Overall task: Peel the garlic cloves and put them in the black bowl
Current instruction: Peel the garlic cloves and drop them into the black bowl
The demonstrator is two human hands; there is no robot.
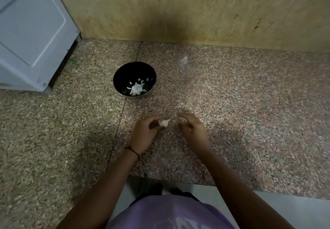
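Note:
A black bowl stands on the speckled granite counter, with several pale garlic pieces lying in its bottom. Nearer to me, my left hand pinches a white garlic clove between thumb and fingertips; the clove's thin tail points right. My right hand hovers just right of the clove with its fingers loosely extended, holding nothing and not touching the clove.
A grey-white appliance stands at the back left of the counter. A yellowish stone wall backs the counter. A small scrap of garlic skin lies behind and right of the bowl. The counter's front edge runs near my body.

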